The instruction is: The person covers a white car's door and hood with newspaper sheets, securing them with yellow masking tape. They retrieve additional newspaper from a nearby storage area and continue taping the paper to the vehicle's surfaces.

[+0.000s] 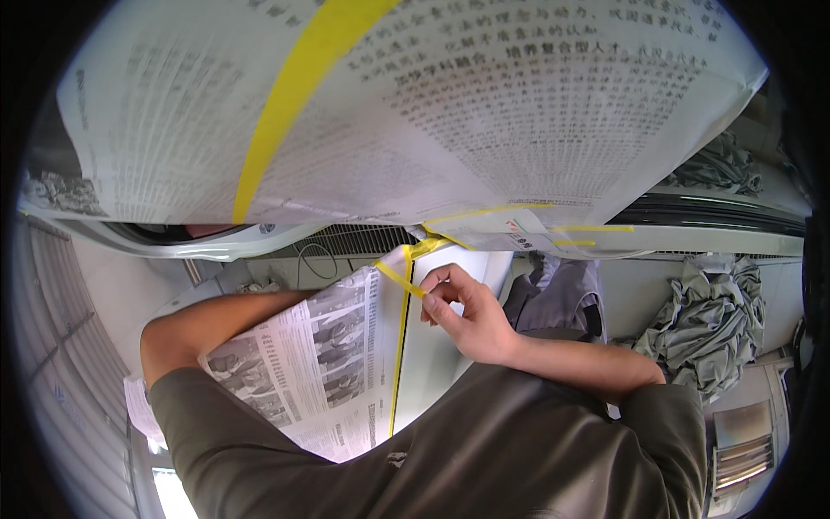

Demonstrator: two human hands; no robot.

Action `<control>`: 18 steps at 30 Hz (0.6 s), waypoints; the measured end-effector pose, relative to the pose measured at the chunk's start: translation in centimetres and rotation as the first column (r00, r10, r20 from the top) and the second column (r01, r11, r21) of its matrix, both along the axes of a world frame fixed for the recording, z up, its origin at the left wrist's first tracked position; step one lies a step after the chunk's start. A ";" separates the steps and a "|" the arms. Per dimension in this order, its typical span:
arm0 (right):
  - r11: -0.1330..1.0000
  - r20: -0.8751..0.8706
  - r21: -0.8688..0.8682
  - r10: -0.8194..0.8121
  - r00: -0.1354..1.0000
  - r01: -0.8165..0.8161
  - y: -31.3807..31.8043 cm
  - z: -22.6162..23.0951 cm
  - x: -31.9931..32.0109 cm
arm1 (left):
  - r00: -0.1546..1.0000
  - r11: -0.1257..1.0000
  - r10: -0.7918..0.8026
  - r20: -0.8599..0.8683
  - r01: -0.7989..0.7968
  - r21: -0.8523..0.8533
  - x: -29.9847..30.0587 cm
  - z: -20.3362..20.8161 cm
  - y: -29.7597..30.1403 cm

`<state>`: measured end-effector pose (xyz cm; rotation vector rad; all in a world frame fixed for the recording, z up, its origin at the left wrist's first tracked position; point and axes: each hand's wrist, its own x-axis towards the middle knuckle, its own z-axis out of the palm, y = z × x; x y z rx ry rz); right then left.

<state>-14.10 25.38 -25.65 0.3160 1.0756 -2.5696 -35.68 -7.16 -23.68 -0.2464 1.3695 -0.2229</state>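
Observation:
My right hand (471, 316) is closed in a pinch on the end of a short strip of yellow masking tape (399, 278). The strip slants up to the top corner of a newspaper sheet (298, 363). Yellow tape also runs down that sheet's edge, beside a smooth white panel (437, 363) that looks like part of a car door. My left forearm (233, 320) reaches behind the newspaper, which hides my left hand. Crumpled yellow tape (424, 248) sits at the corner, just above the strip.
A large newspaper sheet (519, 112) with a broad yellow tape band (281, 112) hangs across the top. Behind the panel runs a white car body edge (199, 245). A floor grate (367, 238) lies beyond it. Crumpled grey sheeting (713, 316) is on the right.

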 end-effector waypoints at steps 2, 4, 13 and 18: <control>0.999 -0.034 0.051 0.014 0.999 -0.013 -0.1 0.0 0.1 | 0.998 0.998 0.060 0.014 -0.060 -0.020 -0.2 0.4 0.8; 0.998 -0.061 0.068 0.018 0.998 -0.013 -0.2 0.1 0.1 | 0.994 0.993 0.113 0.014 -0.112 -0.038 -0.3 0.8 1.4; 0.996 -0.075 0.091 0.018 0.997 -0.011 -0.2 -0.7 -0.2 | 0.953 0.949 0.304 -0.018 -0.304 -0.086 -0.4 2.2 2.0; 0.993 -0.089 0.114 0.025 0.996 -0.015 -0.6 -0.8 -0.2 | 0.918 0.912 0.393 -0.047 -0.396 -0.104 -0.4 2.8 2.3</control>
